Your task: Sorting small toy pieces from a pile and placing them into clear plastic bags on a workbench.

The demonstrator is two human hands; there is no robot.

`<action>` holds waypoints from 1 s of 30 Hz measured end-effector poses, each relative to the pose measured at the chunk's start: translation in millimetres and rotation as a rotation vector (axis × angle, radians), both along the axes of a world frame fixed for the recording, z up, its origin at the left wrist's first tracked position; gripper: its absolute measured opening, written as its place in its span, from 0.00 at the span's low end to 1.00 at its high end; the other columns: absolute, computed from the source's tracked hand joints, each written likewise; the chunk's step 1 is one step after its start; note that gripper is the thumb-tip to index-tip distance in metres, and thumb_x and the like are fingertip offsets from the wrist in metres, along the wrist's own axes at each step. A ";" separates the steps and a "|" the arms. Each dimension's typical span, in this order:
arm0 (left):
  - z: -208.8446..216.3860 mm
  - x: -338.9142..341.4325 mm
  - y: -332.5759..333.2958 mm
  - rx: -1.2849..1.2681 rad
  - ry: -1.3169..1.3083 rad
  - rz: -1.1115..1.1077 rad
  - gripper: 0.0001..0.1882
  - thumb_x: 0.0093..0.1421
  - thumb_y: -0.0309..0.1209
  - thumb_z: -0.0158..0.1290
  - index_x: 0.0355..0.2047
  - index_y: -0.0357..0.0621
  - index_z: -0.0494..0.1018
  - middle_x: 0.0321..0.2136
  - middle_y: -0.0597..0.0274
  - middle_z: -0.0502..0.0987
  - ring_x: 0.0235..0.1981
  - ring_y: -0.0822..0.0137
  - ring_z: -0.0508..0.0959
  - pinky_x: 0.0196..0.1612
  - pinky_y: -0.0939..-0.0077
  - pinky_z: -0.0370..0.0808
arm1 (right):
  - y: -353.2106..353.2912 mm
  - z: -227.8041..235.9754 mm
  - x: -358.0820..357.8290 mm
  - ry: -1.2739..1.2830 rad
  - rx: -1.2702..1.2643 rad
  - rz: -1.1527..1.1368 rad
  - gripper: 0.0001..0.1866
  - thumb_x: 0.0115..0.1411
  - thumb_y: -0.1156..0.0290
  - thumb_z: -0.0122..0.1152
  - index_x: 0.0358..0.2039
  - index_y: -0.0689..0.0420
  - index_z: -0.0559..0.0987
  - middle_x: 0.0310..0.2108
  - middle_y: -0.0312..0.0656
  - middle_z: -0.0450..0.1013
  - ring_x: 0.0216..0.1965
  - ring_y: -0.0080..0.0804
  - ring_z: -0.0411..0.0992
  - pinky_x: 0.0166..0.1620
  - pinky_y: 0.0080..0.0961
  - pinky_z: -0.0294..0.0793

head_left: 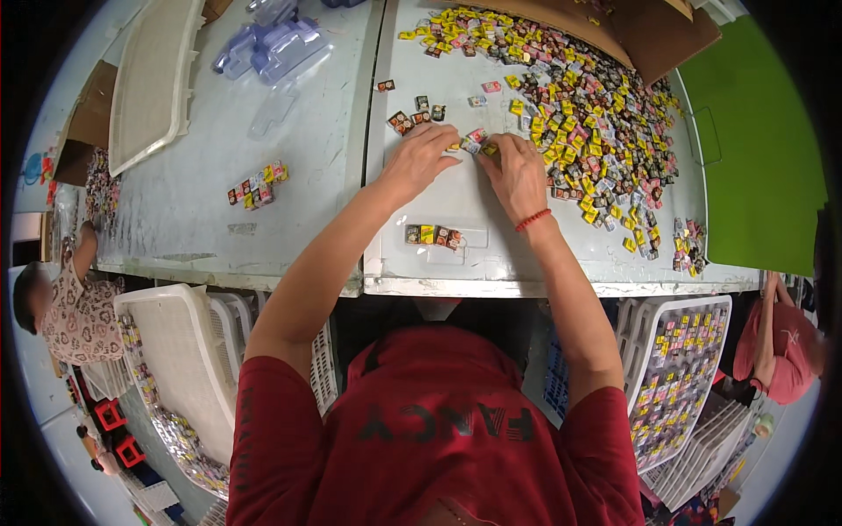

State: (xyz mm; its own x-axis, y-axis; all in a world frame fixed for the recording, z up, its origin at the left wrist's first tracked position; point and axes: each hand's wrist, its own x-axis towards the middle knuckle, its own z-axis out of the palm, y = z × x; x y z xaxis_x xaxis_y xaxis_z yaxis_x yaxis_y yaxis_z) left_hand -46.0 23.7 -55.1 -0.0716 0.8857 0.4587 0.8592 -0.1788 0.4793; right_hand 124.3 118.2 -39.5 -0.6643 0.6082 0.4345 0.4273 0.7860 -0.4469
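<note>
Over the table, my left hand (421, 160) has its thumb and forefinger curled around a small yellow-marked box-shaped piece (453, 146), partly hidden. Facing it, my right hand (519, 174), with a red bead bracelet at the wrist, pinches another yellow piece (490, 149). Between the fingertips lie pink and pale pieces (474, 140). Just beyond my left hand sit several dark pieces (421, 116). Nearer me, a clear plastic tray (474, 238) holds a short row of dark and yellow pieces (433, 235).
A large heap of mixed pieces (605, 131) spreads on the right beside a cardboard box (662, 39). On the left are a piece cluster (258, 185), clear blue-tinted trays (272, 48) and a white crate (153, 83). Filled crates (680, 377) stand below the edge. Co-workers are at both sides.
</note>
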 end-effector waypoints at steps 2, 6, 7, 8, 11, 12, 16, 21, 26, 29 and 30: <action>-6.2 -0.5 0.5 -0.006 -0.014 0.011 0.14 0.51 0.29 0.59 0.38 0.40 0.74 0.42 0.59 0.76 0.45 0.55 0.73 0.49 0.66 0.70 | 2.5 -7.1 -2.0 0.022 0.027 -0.002 0.11 0.51 0.73 0.64 0.36 0.59 0.76 0.35 0.45 0.75 0.37 0.45 0.71 0.42 0.35 0.69; -5.3 9.3 -10.0 0.005 -0.052 0.088 0.11 0.51 0.28 0.59 0.35 0.39 0.74 0.36 0.60 0.77 0.41 0.56 0.74 0.45 0.66 0.71 | 7.6 -12.2 -0.2 0.028 -0.001 0.031 0.10 0.52 0.74 0.63 0.36 0.59 0.77 0.36 0.43 0.76 0.38 0.43 0.71 0.44 0.35 0.68; -3.5 12.7 -11.7 0.002 -0.053 0.087 0.11 0.51 0.28 0.59 0.35 0.39 0.74 0.36 0.60 0.77 0.41 0.56 0.74 0.45 0.66 0.71 | 9.6 -13.6 0.2 0.038 0.009 0.031 0.10 0.52 0.74 0.63 0.36 0.58 0.77 0.37 0.42 0.76 0.38 0.42 0.71 0.45 0.34 0.67; -0.7 16.8 -14.9 -0.004 -0.104 0.124 0.11 0.51 0.27 0.59 0.35 0.39 0.74 0.36 0.59 0.77 0.41 0.56 0.74 0.44 0.66 0.71 | 9.8 -12.6 -0.1 0.037 0.005 0.033 0.10 0.52 0.74 0.63 0.36 0.58 0.77 0.37 0.42 0.76 0.38 0.42 0.71 0.45 0.34 0.67; 0.7 20.3 -16.3 -0.005 -0.159 0.176 0.11 0.50 0.26 0.60 0.35 0.38 0.73 0.36 0.59 0.77 0.40 0.56 0.74 0.44 0.66 0.71 | 7.5 -6.7 0.2 0.027 -0.010 0.142 0.11 0.52 0.74 0.63 0.37 0.57 0.78 0.39 0.41 0.76 0.41 0.41 0.72 0.48 0.34 0.65; 0.5 20.1 -16.5 0.004 -0.162 0.189 0.12 0.50 0.26 0.60 0.35 0.38 0.73 0.37 0.58 0.77 0.40 0.55 0.74 0.44 0.66 0.71 | 1.9 -4.2 1.8 0.003 -0.028 0.185 0.11 0.52 0.73 0.64 0.37 0.56 0.78 0.39 0.40 0.76 0.41 0.40 0.72 0.49 0.34 0.65; -2.2 16.4 -14.4 -0.026 -0.155 0.193 0.13 0.50 0.27 0.60 0.36 0.38 0.73 0.38 0.58 0.77 0.42 0.55 0.74 0.45 0.66 0.71 | 0.4 -6.3 9.0 0.028 -0.079 0.168 0.11 0.52 0.72 0.64 0.37 0.56 0.78 0.39 0.39 0.76 0.43 0.39 0.72 0.51 0.35 0.64; -6.5 16.0 -7.3 0.051 -0.116 0.182 0.13 0.50 0.29 0.61 0.36 0.40 0.74 0.38 0.59 0.77 0.44 0.57 0.73 0.46 0.67 0.71 | 3.6 -8.3 11.1 0.014 -0.067 0.159 0.11 0.51 0.72 0.64 0.37 0.57 0.79 0.40 0.40 0.76 0.42 0.39 0.72 0.50 0.36 0.66; -6.3 7.0 1.7 -0.026 -0.071 0.145 0.11 0.51 0.31 0.61 0.35 0.43 0.75 0.35 0.62 0.78 0.39 0.60 0.75 0.40 0.68 0.73 | 6.2 -9.0 9.5 0.049 0.000 0.176 0.10 0.51 0.73 0.65 0.36 0.57 0.80 0.38 0.42 0.77 0.41 0.39 0.73 0.48 0.35 0.68; -1.2 4.0 9.6 0.074 -0.052 0.093 0.10 0.51 0.31 0.61 0.33 0.42 0.76 0.33 0.62 0.79 0.37 0.60 0.76 0.39 0.70 0.74 | 6.9 -11.5 11.2 0.077 0.021 0.176 0.10 0.51 0.73 0.65 0.35 0.57 0.79 0.39 0.42 0.76 0.41 0.39 0.73 0.47 0.34 0.68; 0.6 4.9 6.8 0.072 -0.051 0.096 0.10 0.51 0.31 0.61 0.33 0.42 0.76 0.33 0.62 0.79 0.37 0.60 0.76 0.39 0.70 0.74 | 4.2 -9.4 15.0 0.063 0.029 0.165 0.11 0.50 0.73 0.65 0.36 0.57 0.79 0.39 0.42 0.76 0.41 0.39 0.73 0.47 0.34 0.68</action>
State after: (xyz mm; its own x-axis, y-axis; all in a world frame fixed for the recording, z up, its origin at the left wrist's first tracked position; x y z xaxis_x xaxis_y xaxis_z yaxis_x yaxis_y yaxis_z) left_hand -41.1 30.5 -54.5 -0.1796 0.8388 0.5140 0.8488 -0.1320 0.5120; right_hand 139.2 122.4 -49.0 -0.7250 0.4799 0.4941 0.2637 0.8560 -0.4447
